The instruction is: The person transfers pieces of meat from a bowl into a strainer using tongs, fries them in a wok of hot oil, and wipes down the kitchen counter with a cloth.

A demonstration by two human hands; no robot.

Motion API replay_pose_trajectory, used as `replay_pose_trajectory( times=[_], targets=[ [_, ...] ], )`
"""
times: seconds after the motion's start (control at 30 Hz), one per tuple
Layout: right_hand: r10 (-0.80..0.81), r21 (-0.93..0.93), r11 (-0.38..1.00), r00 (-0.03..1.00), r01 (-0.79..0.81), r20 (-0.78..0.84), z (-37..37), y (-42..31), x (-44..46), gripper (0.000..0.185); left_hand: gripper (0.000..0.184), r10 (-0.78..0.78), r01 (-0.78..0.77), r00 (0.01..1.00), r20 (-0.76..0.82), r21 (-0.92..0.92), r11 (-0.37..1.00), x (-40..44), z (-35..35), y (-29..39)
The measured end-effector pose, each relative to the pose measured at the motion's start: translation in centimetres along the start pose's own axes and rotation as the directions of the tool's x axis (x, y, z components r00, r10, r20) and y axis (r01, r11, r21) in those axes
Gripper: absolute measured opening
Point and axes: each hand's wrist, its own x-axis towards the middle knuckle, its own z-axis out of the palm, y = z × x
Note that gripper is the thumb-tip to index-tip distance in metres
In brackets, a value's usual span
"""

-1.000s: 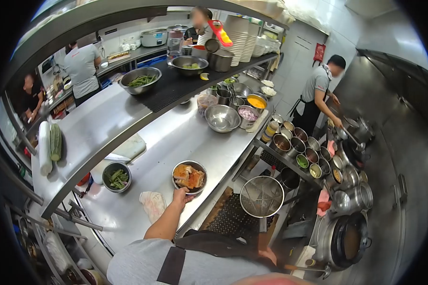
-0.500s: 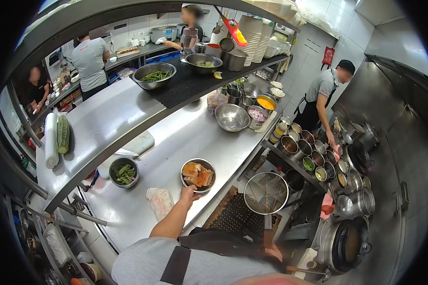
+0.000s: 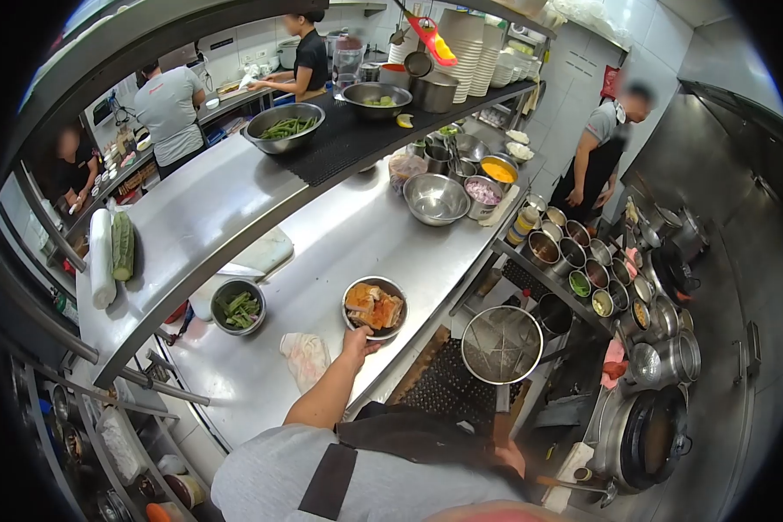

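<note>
My left hand (image 3: 357,343) grips the near rim of a metal bowl (image 3: 399,324) holding browned chunks of meat (image 3: 374,306). This bowl is over the steel worktop, near its right edge; whether it rests there I cannot tell. Low by my right side, my right hand (image 3: 511,457) is closed around the wooden handle of a large round mesh strainer (image 3: 501,344). The strainer hangs beyond the worktop, above the dark floor mat, and looks bare of food. Left of the meat bowl lie a stained cloth (image 3: 304,360) and a bowl of cut green vegetables (image 3: 239,306).
An overhead shelf (image 3: 183,226) crosses above the worktop, carrying bowls and large gourds. A cutting board (image 3: 265,252) lies beneath it. To the right are a rack of seasoning pots (image 3: 574,252) and a covered wok (image 3: 652,439). A co-worker (image 3: 596,152) stands beyond the rack.
My view has shifted slightly; both hands keep their holds. The co-worker at right has drawn a hand back from the pots and straightened. Another person at the back has moved left.
</note>
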Motion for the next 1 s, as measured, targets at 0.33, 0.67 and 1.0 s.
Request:
replay_pose_trajectory(
  times=[0.33, 0.67, 1.0],
  targets=[
    [-0.063, 0.257, 0.965, 0.998, 0.061, -0.001, 0.8, 0.3, -0.2, 0.041, 0.036, 0.016, -0.013, 0.997, 0.079, -0.041, 0.999, 0.1, 2.3, 1.5],
    [-0.024, 0.473, 0.879, 0.997, 0.058, -0.077, 0.1, -0.5, -3.1, 0.060, 0.029, -0.257, 0.184, 0.938, 0.234, 0.294, 0.938, -4.0, 10.6, -1.1],
    [0.079, 0.610, 0.785, 0.959, 0.109, -0.273, -2.3, 1.7, -9.5, 0.058, 0.021, -0.476, 0.168, 0.755, 0.451, 0.568, 0.805, -7.6, 22.0, -8.6]
  ],
)
